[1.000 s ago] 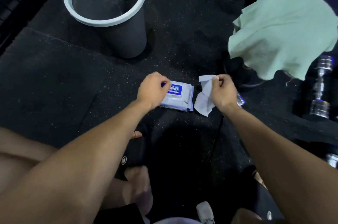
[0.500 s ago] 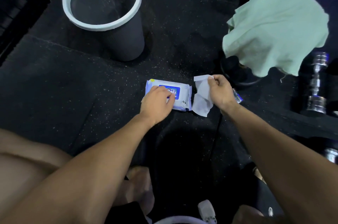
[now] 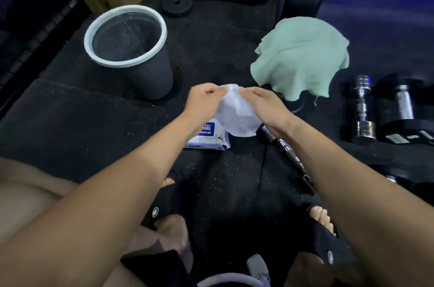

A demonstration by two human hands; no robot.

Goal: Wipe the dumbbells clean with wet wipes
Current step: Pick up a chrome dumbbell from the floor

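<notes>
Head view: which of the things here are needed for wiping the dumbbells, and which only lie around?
For the job:
wet wipe, held by left hand and right hand
wipes pack
chrome dumbbell
black dumbbell
dumbbell under the right forearm

Lying about:
bin
green cloth
weight plate

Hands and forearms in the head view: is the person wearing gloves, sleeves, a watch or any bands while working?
Nothing shows on them. The left hand and right hand are bare, with no gloves or rings visible. Both forearms are uncovered up to the frame edge, with no sleeves, watch, wristband or markings in sight.
</notes>
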